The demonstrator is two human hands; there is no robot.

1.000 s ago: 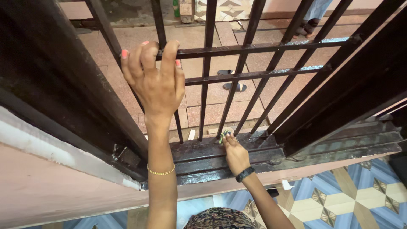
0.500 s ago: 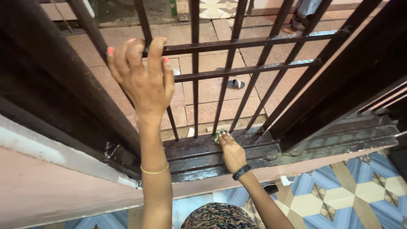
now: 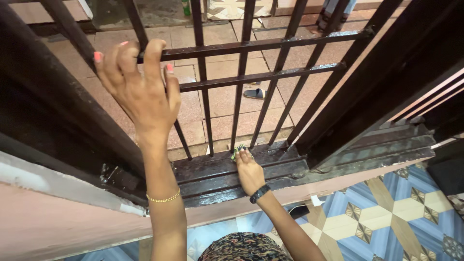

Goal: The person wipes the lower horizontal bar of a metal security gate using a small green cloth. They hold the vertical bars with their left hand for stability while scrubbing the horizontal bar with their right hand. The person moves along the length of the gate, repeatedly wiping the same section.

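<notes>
Since the earlier frame my left hand [image 3: 140,92] has shifted left along the gate [image 3: 270,72], and the view has closed in. Left fingers curl over the upper crossbar [image 3: 251,46], gripping it. My right hand [image 3: 249,169] presses a small green scrubber [image 3: 238,151] onto the wet, dark track [image 3: 217,174], fingers together on top of it. Upright bars stand just behind the scrubber. Beyond them lie reddish paving [image 3: 227,96] and one sandal [image 3: 255,93]. Patterned blue tiles [image 3: 386,212] lie below.
</notes>
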